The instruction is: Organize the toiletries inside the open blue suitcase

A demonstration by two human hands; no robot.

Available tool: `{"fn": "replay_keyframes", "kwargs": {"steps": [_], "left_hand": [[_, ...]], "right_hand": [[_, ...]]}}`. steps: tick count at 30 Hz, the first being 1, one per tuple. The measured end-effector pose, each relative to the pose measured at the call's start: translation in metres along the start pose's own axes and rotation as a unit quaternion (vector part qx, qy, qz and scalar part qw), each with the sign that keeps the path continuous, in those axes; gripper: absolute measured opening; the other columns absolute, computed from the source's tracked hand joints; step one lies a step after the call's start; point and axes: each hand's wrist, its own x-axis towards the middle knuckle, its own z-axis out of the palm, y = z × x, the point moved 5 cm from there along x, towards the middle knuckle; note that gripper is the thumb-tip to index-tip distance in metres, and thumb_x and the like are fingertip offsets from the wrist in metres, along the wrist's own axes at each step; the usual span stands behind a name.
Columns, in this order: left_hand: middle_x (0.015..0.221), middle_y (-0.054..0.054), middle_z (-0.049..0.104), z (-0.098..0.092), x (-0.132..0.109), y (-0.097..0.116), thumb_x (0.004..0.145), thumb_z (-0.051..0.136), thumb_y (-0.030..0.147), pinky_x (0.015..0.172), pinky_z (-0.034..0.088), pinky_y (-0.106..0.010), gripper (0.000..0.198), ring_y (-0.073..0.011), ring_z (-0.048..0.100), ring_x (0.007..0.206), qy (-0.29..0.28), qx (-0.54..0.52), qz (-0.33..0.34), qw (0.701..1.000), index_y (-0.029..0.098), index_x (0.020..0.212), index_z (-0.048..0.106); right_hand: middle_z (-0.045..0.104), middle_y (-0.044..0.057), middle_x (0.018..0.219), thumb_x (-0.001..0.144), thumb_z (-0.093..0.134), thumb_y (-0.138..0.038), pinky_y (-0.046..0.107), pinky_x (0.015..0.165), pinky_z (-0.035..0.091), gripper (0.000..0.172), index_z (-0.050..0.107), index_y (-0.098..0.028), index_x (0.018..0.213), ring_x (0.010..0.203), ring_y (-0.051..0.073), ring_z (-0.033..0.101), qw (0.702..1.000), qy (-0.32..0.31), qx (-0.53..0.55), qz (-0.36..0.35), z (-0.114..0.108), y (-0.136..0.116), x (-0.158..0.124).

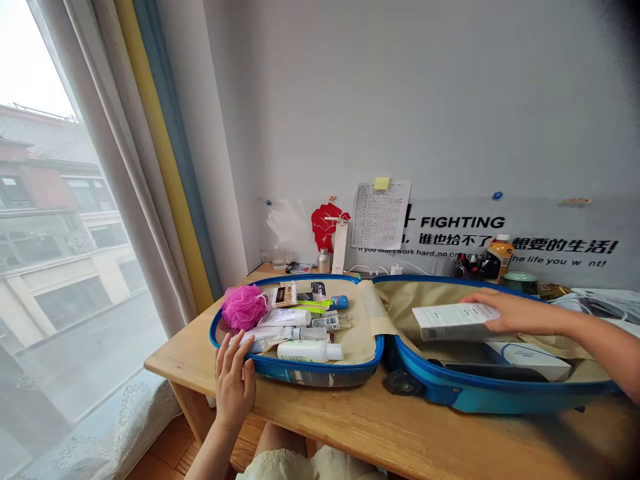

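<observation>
A blue suitcase [320, 378] lies opened flat on a wooden desk, its two halves side by side. My left hand [235, 377] rests at the front left corner of the left half, fingers outstretched over the rim. Beside it in that half are a pink bath pouf [244, 307], a white bottle [310, 351], several tubes, a pack of cotton swabs [283, 295] and a blue-capped item [339, 303]. Above the right half, my right hand [493, 310] grips a white box [450, 319] by its right end. Below that sits another white box [533, 360] with a blue curve.
Along the wall stand a metallic bottle [323, 260], an orange bottle [499, 257], pens and a charger with a white cable. A suitcase wheel [403, 382] sticks out between the halves. Curtains and a window are at the left; the wooden desk [185, 343] ends nearby.
</observation>
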Motion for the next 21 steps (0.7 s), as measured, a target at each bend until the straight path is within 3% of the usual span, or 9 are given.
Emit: {"fn": "replay_keyframes", "kwargs": {"steps": [3, 7, 11, 14, 17, 21], "left_hand": [[0.136, -0.01, 0.053, 0.0, 0.0, 0.0, 0.096, 0.037, 0.024, 0.117, 0.023, -0.05, 0.038, -0.0258, 0.03, 0.141, 0.004, 0.001, 0.001, 1.0, 0.023, 0.131, 0.052], [0.136, -0.009, 0.054, 0.0, 0.001, 0.001, 0.096, 0.037, 0.026, 0.117, 0.023, -0.051, 0.039, -0.0261, 0.032, 0.14, 0.004, 0.0, -0.003, 1.0, 0.023, 0.131, 0.052], [0.134, -0.01, 0.055, -0.001, 0.002, 0.001, 0.096, 0.035, 0.029, 0.116, 0.025, -0.051, 0.04, -0.0268, 0.032, 0.14, 0.0, -0.002, -0.012, 1.0, 0.024, 0.132, 0.052], [0.133, -0.01, 0.055, -0.001, 0.002, 0.001, 0.096, 0.035, 0.03, 0.116, 0.024, -0.052, 0.039, -0.0269, 0.033, 0.139, 0.0, -0.004, -0.014, 1.0, 0.024, 0.13, 0.053], [0.133, -0.009, 0.055, 0.0, 0.001, 0.0, 0.096, 0.035, 0.029, 0.116, 0.025, -0.052, 0.038, -0.0265, 0.033, 0.139, -0.003, -0.005, -0.014, 1.0, 0.024, 0.129, 0.053], [0.134, -0.01, 0.054, 0.001, -0.001, -0.001, 0.096, 0.035, 0.027, 0.116, 0.024, -0.051, 0.037, -0.026, 0.033, 0.14, -0.006, -0.001, -0.013, 1.0, 0.023, 0.129, 0.053]], "right_hand": [[0.057, 0.017, 0.122, 0.067, 0.053, -0.028, 0.033, 0.084, 0.048, 0.054, 0.058, -0.023, 0.12, 0.102, 0.026, 0.061, 0.996, 0.083, -0.01, -0.003, -0.032, -0.024, 0.007], [0.052, 0.015, 0.131, 0.076, 0.053, -0.032, 0.032, 0.092, 0.045, 0.053, 0.052, -0.02, 0.128, 0.114, 0.025, 0.056, 0.989, 0.137, -0.023, -0.057, -0.04, -0.099, 0.037], [0.053, 0.011, 0.129, 0.075, 0.061, -0.034, 0.029, 0.098, 0.043, 0.055, 0.053, -0.021, 0.128, 0.115, 0.023, 0.054, 0.98, 0.145, -0.038, -0.133, -0.012, -0.189, 0.078], [0.053, 0.012, 0.128, 0.077, 0.065, -0.037, 0.034, 0.098, 0.044, 0.054, 0.054, -0.019, 0.127, 0.115, 0.024, 0.054, 0.974, 0.141, -0.055, -0.166, 0.015, -0.236, 0.105], [0.052, 0.011, 0.13, 0.086, 0.06, -0.041, 0.043, 0.097, 0.045, 0.046, 0.053, -0.019, 0.126, 0.115, 0.023, 0.053, 0.972, 0.121, -0.075, -0.188, 0.037, -0.26, 0.124], [0.054, 0.009, 0.129, 0.091, 0.055, -0.04, 0.044, 0.095, 0.048, 0.039, 0.055, -0.019, 0.124, 0.112, 0.02, 0.055, 0.971, 0.086, -0.092, -0.203, 0.056, -0.263, 0.137]]}}
